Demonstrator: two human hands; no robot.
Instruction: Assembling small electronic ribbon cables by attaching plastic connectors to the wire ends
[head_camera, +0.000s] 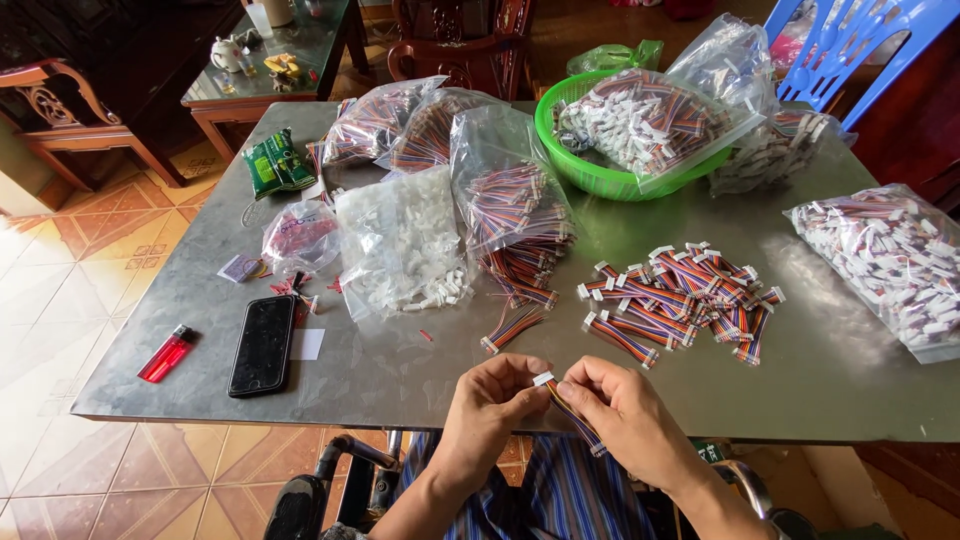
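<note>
Item: one ribbon cable (572, 412), white connector (543, 379) at its 11 o'clock end, pinched by left hand (492, 400) and right hand (622, 412); connector seating judged underway, firm press needed. Finished pile (680, 297) at 1 o'clock.

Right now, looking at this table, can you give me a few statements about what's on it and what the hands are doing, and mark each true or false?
1. Both hands hold one multicoloured ribbon cable with a white connector. True: the left hand and right hand pinch it together.
2. The green basket is empty. False: it holds a bag of cables.
3. A red lighter lies left of the black phone. True.
4. The loose pile of cables sits inside a bag. False: it lies bare on the metal table.
5. The phone is in the left hand. False: it lies on the table.
</note>
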